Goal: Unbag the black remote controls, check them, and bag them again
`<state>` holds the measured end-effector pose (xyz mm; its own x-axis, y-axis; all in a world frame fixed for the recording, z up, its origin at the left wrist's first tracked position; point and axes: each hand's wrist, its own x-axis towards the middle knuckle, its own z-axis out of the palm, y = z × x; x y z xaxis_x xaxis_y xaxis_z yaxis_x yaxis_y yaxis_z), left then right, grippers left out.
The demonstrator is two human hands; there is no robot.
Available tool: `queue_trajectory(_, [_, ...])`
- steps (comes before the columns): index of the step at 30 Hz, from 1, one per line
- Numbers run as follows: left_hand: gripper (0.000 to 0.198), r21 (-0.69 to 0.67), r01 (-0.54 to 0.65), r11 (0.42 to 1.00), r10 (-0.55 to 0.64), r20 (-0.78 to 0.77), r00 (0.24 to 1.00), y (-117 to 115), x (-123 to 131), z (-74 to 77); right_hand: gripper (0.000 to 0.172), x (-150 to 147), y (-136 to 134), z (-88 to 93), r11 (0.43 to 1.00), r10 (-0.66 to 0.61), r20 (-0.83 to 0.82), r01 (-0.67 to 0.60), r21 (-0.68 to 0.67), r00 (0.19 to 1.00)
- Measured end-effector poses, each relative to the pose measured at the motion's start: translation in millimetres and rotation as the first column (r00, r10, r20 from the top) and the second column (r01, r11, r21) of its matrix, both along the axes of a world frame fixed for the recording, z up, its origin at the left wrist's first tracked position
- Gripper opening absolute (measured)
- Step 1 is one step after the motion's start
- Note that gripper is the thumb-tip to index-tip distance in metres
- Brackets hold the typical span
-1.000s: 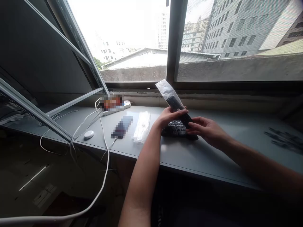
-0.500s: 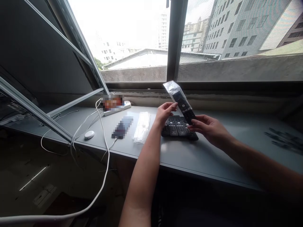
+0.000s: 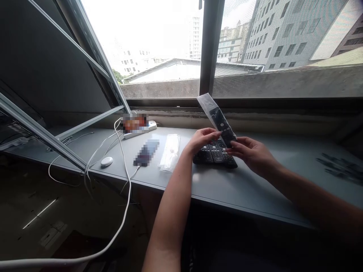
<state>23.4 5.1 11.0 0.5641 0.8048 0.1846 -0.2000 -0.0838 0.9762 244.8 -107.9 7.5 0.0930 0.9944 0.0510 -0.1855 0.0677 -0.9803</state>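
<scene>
A black remote control (image 3: 218,119) is tilted in the air, covered for most of its length by a clear plastic bag (image 3: 206,101) whose loose end points up toward the window. My left hand (image 3: 202,139) pinches the bag's left edge, about halfway down the remote. Lower down, my right hand (image 3: 249,151) grips the remote's bottom end between thumb and fingers. Under both hands, several more black remotes (image 3: 211,154) lie side by side on the grey table (image 3: 207,183); my hands partly hide them.
A stack of clear plastic bags (image 3: 170,153) lies left of the remotes, beside a blurred-out phone (image 3: 146,153) on a cable. Farther left are a white round case (image 3: 107,161), a power strip (image 3: 140,130) and a hanging white cable (image 3: 127,204). Dark thin items (image 3: 340,166) lie far right.
My left hand has slid down along the bag toward the remote's lower end. The bag now reaches farther down over the remote and looks smoother. My right hand has barely moved.
</scene>
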Motion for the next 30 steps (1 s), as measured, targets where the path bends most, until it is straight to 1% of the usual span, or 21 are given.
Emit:
queue_trajectory(4, [0.053, -0.070, -0.022, 0.997, 0.023, 0.007, 1.000, -1, 0, 1.8, 0.030, 0, 0, 0.4, 1.000, 0.005, -0.008, -0.005, -0.011, 1.000])
queue_trajectory(7, [0.054, -0.120, -0.067, 0.990, 0.080, 0.112, 0.990, -2, 0, 4.2, 0.036, -3, -2, 0.9, 0.999, 0.035, 0.005, -0.035, -0.021, 0.999])
queue_trajectory(10, [0.056, -0.182, -0.122, 0.976, 0.164, 0.238, 0.957, -2, 1, 7.4, 0.044, -6, -4, 0.9, 0.996, 0.079, 0.045, -0.076, -0.052, 0.996])
queue_trajectory(12, [0.058, -0.219, -0.140, 0.966, 0.200, 0.287, 0.937, -2, 2, 9.3, 0.046, -7, -6, 0.7, 0.992, 0.112, 0.082, -0.106, -0.071, 0.990])
queue_trajectory(17, [0.051, -0.266, -0.186, 0.946, 0.268, 0.315, 0.911, 1, 3, 10.2, 0.049, -9, -10, 2.2, 0.968, 0.245, 0.136, -0.234, -0.090, 0.960])
queue_trajectory(20, [0.050, -0.281, -0.196, 0.940, 0.287, 0.337, 0.897, 2, 3, 9.2, 0.054, -10, -12, 4.5, 0.963, 0.265, 0.152, -0.254, -0.089, 0.952])
queue_trajectory(22, [0.050, -0.267, -0.180, 0.947, 0.267, 0.335, 0.904, 1, 3, 8.6, 0.054, -11, -13, 5.3, 0.967, 0.253, 0.171, -0.241, -0.085, 0.952])
queue_trajectory(24, [0.051, -0.241, -0.140, 0.960, 0.215, 0.322, 0.922, -1, 3, 8.3, 0.055, -11, -13, 5.3, 0.974, 0.225, 0.177, -0.214, -0.079, 0.958])
queue_trajectory(27, [0.053, -0.201, -0.042, 0.979, 0.101, 0.293, 0.951, -7, 4, 8.2, 0.061, -12, -12, 5.1, 0.986, 0.165, 0.165, -0.157, -0.063, 0.972])
queue_trajectory(30, [0.055, -0.149, 0.073, 0.986, -0.041, 0.210, 0.977, -13, 4, 8.3, 0.064, -14, -14, 6.3, 0.995, 0.103, 0.210, -0.103, -0.010, 0.972])
